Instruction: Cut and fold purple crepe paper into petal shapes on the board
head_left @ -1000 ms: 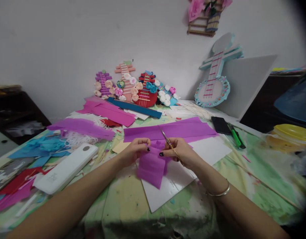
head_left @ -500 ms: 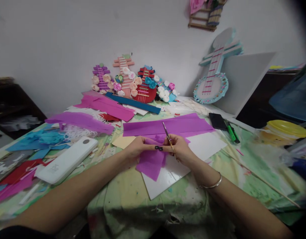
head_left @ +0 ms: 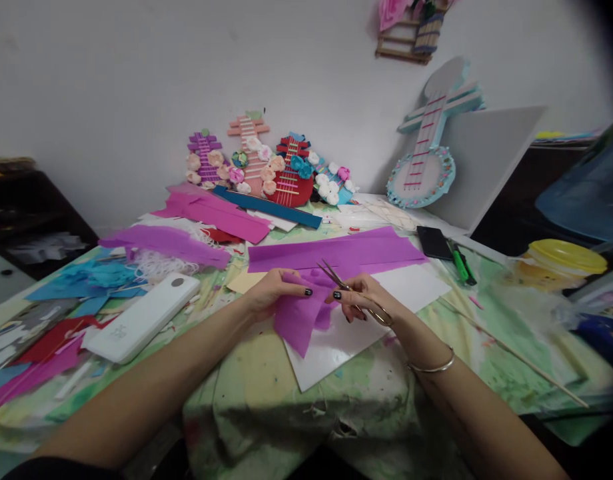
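Observation:
My left hand (head_left: 276, 294) pinches a piece of purple crepe paper (head_left: 297, 325) that hangs down over a white board (head_left: 331, 353). Just to its right, my right hand (head_left: 364, 298) is closed on a pair of small scissors (head_left: 341, 283). The scissor blades are slightly parted and point up and to the left, close to the paper. A long folded purple strip (head_left: 336, 250) lies behind both hands, partly over the board.
A white power bank (head_left: 144, 319) lies at left among coloured paper scraps. Several decorated guitar shapes (head_left: 289, 177) lean on the wall. At right are a black phone (head_left: 434, 243), a green cutter (head_left: 460, 265), a thin stick (head_left: 516, 353) and a yellow-lidded tub (head_left: 566, 259).
My right hand has drawn away from my left, to the right. The scissors have tipped leftward and their blades have parted. My left hand keeps its pinch on the crepe paper.

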The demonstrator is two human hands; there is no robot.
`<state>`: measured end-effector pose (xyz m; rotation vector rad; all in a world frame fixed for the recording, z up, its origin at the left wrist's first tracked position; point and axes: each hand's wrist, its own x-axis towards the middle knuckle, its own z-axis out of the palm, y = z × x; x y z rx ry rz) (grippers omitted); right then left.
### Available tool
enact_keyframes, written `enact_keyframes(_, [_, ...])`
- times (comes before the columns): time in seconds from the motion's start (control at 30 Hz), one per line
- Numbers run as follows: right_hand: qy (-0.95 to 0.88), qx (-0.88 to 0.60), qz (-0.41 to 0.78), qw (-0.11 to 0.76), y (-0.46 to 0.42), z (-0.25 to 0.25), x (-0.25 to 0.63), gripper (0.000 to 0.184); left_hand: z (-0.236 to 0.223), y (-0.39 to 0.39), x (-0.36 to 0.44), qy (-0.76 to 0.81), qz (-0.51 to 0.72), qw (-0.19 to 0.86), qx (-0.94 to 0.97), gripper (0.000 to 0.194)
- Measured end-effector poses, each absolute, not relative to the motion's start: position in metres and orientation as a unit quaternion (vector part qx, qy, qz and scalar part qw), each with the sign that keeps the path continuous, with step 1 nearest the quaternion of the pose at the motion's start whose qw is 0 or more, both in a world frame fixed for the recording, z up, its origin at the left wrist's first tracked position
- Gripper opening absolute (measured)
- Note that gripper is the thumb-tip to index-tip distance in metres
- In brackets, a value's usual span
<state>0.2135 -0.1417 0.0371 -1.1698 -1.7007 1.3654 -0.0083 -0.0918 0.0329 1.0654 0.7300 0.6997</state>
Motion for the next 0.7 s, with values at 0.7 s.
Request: enact_keyframes(0.7, [-0.697,-0.44,0.517,0.229,-0.1452,0.034,0.2203,0.044,0.0396,-0.09,-0.0153,0.31,0.301,0.765,0.478,0.027])
